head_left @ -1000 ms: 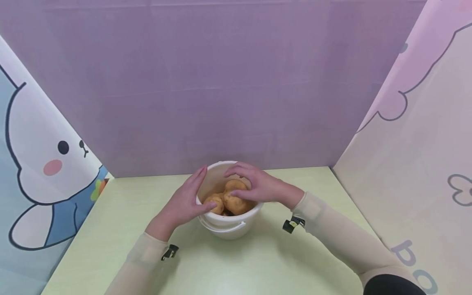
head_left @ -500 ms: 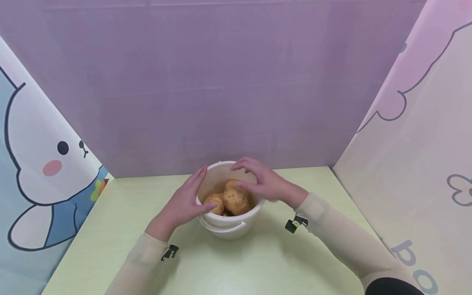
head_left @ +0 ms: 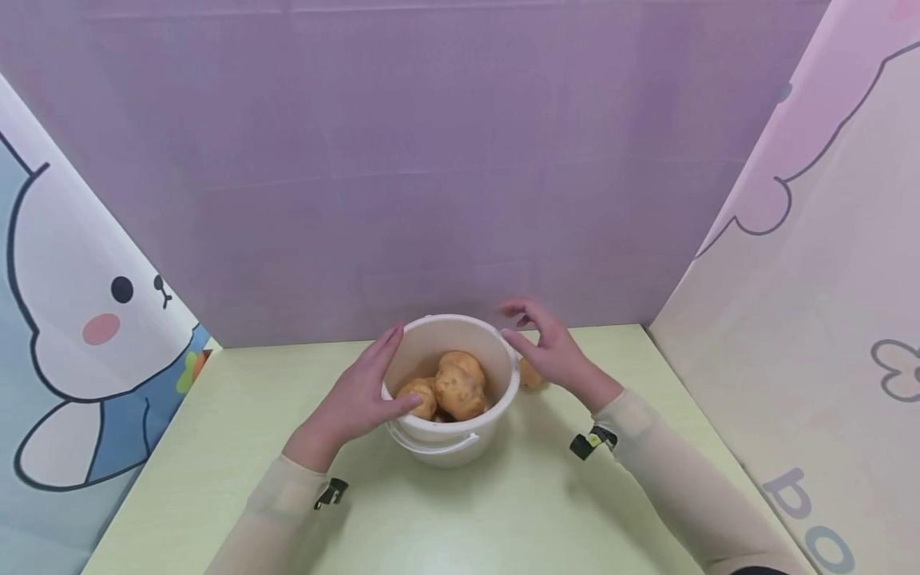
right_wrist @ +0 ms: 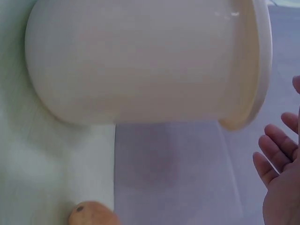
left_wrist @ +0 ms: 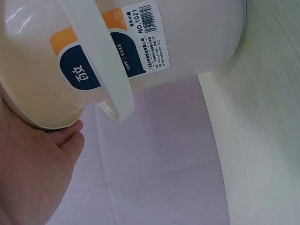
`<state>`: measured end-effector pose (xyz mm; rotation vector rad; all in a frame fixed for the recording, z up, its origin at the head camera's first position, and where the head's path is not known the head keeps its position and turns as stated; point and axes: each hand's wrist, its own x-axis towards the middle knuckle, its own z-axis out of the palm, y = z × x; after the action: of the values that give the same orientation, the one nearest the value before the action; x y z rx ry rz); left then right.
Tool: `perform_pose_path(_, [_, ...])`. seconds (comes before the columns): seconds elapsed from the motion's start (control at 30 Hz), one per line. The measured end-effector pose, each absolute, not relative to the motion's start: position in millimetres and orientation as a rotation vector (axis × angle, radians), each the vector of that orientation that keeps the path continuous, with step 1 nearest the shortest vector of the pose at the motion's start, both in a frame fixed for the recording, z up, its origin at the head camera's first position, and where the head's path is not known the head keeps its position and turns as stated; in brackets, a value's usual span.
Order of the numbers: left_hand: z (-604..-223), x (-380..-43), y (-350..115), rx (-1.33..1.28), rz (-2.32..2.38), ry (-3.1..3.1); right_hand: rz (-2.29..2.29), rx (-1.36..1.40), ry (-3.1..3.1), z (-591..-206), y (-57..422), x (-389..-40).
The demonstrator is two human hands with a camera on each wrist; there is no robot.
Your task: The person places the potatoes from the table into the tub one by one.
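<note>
A white plastic bucket [head_left: 497, 438] stands on the table, its handle [head_left: 431, 447] hanging down at the front. Inside lie several potatoes [head_left: 460, 390]. My left hand [head_left: 354, 399] holds the bucket's left rim, thumb over the edge and fingers along the outside; the left wrist view has the fingertips [left_wrist: 74, 143] just under the rim. To the right of the rim my right hand [head_left: 555, 351] hovers with loosely bent fingers and nothing in them. Below it, partly hidden by the hand, another potato [head_left: 532, 375] lies on the table beside the bucket.
The pale green table [head_left: 431, 527] meets a purple cloth backdrop [head_left: 431, 176] close behind the bucket. Printed panels flank both sides, a cartoon one [head_left: 79, 303] at left and a pink and beige one [head_left: 812, 319] at right.
My right hand has drawn back from the potatoes in the bucket, out over the rim to the right. The potato beside the bucket has come into sight. My left hand has stayed put.
</note>
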<state>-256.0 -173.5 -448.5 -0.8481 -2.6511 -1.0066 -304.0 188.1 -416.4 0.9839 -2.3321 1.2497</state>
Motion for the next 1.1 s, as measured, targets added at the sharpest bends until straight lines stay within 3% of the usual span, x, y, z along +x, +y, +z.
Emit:
perform_pose_path(0.47, [-448.3, -255.9, -174.5, -0.842, -1.011, -2.661, 1.296, 0.744, -2.403, -457.1, 223.6, -322.2])
perform_pose_path(1.1, [-445.6, -253.6, -177.3, -0.848, -1.015, -2.651, 1.106, 0.635, -2.578, -513.9, 245.6, -335.4])
